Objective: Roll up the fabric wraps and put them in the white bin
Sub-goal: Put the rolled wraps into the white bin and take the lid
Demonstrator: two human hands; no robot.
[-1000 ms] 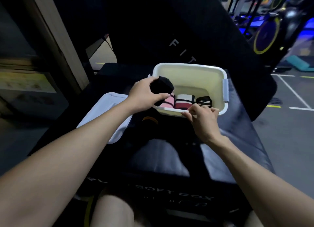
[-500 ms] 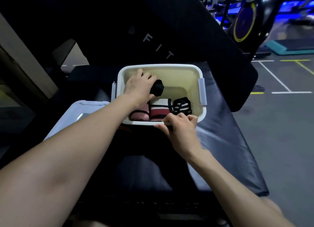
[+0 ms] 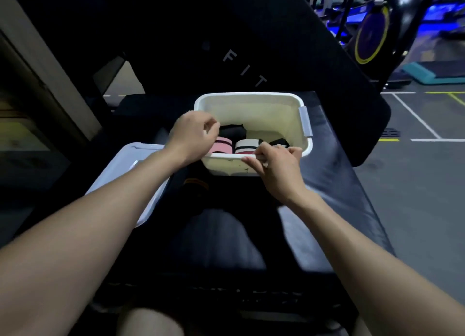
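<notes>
The white bin (image 3: 254, 101) stands on a black padded box. Inside, along its near wall, lie a pink rolled wrap (image 3: 222, 144), a white and dark-red roll (image 3: 247, 147) and a black and white roll (image 3: 278, 142). A black roll (image 3: 232, 132) lies just behind the pink one. My left hand (image 3: 193, 134) hovers over the bin's left rim with fingers loosely curled, holding nothing, right beside the black roll. My right hand (image 3: 274, 161) grips the bin's near rim, fingers hooked over the edge.
A white lid (image 3: 125, 177) lies left of the bin on the padded box (image 3: 334, 184). A dark strap (image 3: 196, 184) lies in front of the bin. A black mat lettered FIT (image 3: 251, 46) leans behind it. Gym machines (image 3: 372, 33) and marked floor are to the right.
My left hand carried the black roll over the rim, set it down in the bin behind the pink roll and let go. My right hand stayed on the near rim.
</notes>
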